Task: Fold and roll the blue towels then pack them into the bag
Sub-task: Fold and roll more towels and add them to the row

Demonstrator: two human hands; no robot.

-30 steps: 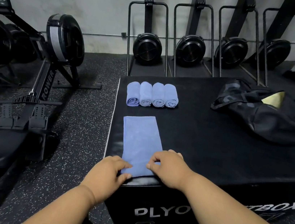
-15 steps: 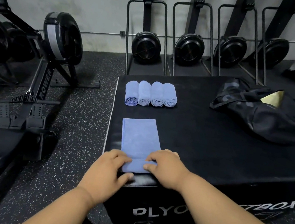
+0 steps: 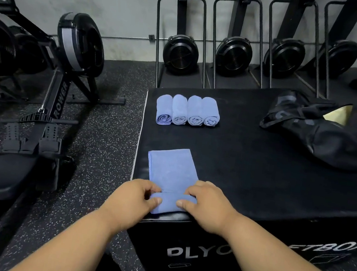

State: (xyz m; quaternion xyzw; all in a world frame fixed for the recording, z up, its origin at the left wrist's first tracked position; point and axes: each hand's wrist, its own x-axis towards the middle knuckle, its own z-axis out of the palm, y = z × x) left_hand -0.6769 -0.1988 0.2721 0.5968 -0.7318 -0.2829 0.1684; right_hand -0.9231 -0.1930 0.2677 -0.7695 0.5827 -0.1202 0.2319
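A folded blue towel (image 3: 171,169) lies as a long strip on the black plyo box (image 3: 258,181), near its front left corner. Its near end is turned over into a short roll. My left hand (image 3: 134,200) pinches the roll's left end and my right hand (image 3: 206,204) pinches its right end, thumbs in front and fingers curled over the top. Several rolled blue towels (image 3: 187,111) sit side by side at the box's back left. The black bag (image 3: 333,136) lies crumpled at the back right, its mouth showing a yellowish lining.
A rowing machine (image 3: 58,86) stands on the speckled rubber floor to the left of the box. Several upright black fan machines (image 3: 181,53) line the wall behind. Bare box top stretches between the towels and the bag.
Both hands have turned the towel's near end over into a small roll and moved it away from me. The flat part of the strip is now shorter.
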